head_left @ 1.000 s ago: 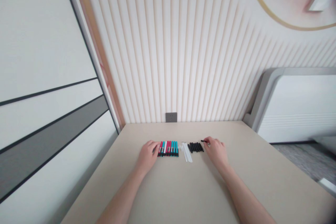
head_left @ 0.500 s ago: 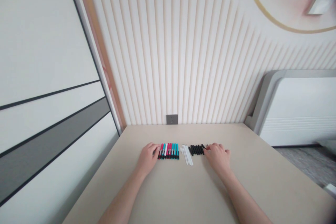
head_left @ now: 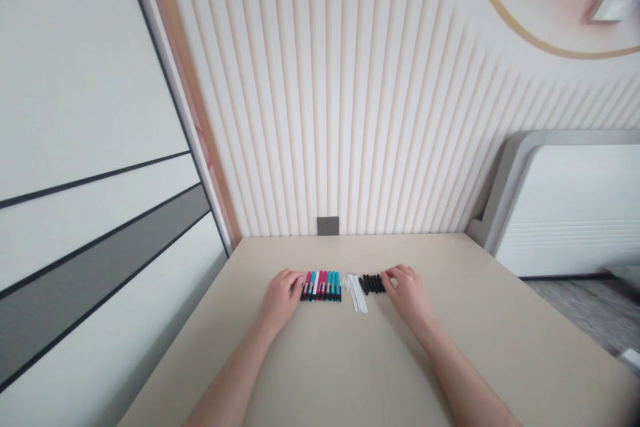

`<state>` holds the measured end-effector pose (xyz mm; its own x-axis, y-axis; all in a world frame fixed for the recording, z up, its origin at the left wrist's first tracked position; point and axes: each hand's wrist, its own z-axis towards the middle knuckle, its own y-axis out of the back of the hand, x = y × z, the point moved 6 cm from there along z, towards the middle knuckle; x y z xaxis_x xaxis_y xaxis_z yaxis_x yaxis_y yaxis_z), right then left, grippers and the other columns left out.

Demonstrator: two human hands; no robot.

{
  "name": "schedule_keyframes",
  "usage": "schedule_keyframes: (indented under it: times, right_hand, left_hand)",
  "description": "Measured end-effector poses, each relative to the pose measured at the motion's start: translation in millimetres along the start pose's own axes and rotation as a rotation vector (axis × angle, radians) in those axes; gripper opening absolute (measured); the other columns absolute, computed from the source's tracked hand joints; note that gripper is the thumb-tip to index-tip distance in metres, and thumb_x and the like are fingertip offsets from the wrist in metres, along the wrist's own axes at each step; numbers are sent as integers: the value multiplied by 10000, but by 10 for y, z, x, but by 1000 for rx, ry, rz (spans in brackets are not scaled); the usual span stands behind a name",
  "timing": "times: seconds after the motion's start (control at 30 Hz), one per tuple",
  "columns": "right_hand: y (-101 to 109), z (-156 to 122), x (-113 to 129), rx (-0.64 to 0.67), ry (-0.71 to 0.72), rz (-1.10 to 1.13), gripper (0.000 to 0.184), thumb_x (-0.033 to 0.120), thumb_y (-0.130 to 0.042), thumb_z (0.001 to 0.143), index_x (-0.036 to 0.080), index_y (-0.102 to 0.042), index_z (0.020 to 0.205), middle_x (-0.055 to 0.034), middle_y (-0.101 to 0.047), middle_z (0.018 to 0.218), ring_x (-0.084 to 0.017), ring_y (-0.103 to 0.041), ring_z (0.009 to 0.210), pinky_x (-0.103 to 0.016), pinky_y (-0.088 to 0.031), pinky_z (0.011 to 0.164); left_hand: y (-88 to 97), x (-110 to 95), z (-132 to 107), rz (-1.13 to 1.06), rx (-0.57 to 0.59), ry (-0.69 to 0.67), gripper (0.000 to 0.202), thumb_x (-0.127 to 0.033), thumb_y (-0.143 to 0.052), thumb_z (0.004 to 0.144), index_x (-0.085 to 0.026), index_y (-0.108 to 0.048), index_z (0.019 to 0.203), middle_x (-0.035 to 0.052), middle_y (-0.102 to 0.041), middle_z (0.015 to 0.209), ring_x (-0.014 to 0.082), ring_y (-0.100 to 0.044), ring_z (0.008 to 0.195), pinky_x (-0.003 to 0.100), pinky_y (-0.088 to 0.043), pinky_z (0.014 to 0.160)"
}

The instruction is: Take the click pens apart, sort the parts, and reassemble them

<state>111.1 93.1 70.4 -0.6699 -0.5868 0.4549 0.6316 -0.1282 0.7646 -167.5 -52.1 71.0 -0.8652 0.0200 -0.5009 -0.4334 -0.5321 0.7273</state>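
My left hand [head_left: 283, 295] rests at the left end of a tidy row of pen barrels [head_left: 327, 286], red, teal and white with black lower ends. Its fingers are loosely bent, with a gap between thumb and forefinger, and the fingertips touch or nearly touch the end barrel. My right hand [head_left: 409, 291] is closed at the right end of a row of short black pen parts [head_left: 371, 284]. Thumb and fingers pinch around the last one, which they mostly hide. Between the rows lie thin white refill-like sticks [head_left: 357, 293] and some tiny clear or white pieces [head_left: 345, 284].
The beige table [head_left: 320, 360] meets a ribbed white wall [head_left: 325, 93] with a dark socket [head_left: 328, 225] just above its back edge. A white and grey cabinet [head_left: 100, 267] stands along the left. To the right is a pale headboard-like panel [head_left: 580, 207].
My right hand has shifted slightly left, against the end of the black row, and now covers the tilted black piece there. My left hand has hardly moved.
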Motion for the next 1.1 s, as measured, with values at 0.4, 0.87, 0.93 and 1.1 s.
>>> schedule_keyframes:
  times: [0.4, 0.87, 0.93, 1.1]
  right_hand:
    - [-301, -222, 522, 292, 278, 295, 411, 397, -420, 952, 193, -573, 630, -23, -564, 654, -159, -495, 650, -272, -340, 622]
    - [-265, -214, 523, 299, 270, 311, 424, 419, -414, 961, 197, -596, 649, -30, -584, 670, -163, -507, 652, -269, -359, 620]
    - [-265, -216, 518, 303, 269, 310, 420, 419, -421, 959, 199, -591, 644, -27, -578, 661, -162, -507, 648, -267, -356, 619]
    - [-281, -226, 510, 306, 280, 307, 386, 384, -444, 951, 195, -585, 646, -19, -578, 660, -158, -509, 645, -262, -343, 616]
  left_hand:
    - [-17, -55, -8, -42, 41, -13, 273, -266, -440, 940, -203, -689, 1034, 80, -686, 955, 223, -617, 947, 372, -488, 901]
    - [-77, -41, -25, -10, 62, -38, 264, -248, -445, 951, -213, -696, 1025, 68, -690, 979, 212, -613, 943, 365, -480, 897]
    - [-61, -40, -22, 11, 48, -40, 269, -240, -437, 952, -214, -696, 1021, 67, -687, 961, 210, -610, 930, 361, -478, 886]
    - [-9, 31, -21, 124, -10, 2, 251, -224, -456, 930, -199, -695, 998, 77, -674, 949, 227, -592, 938, 368, -463, 875]
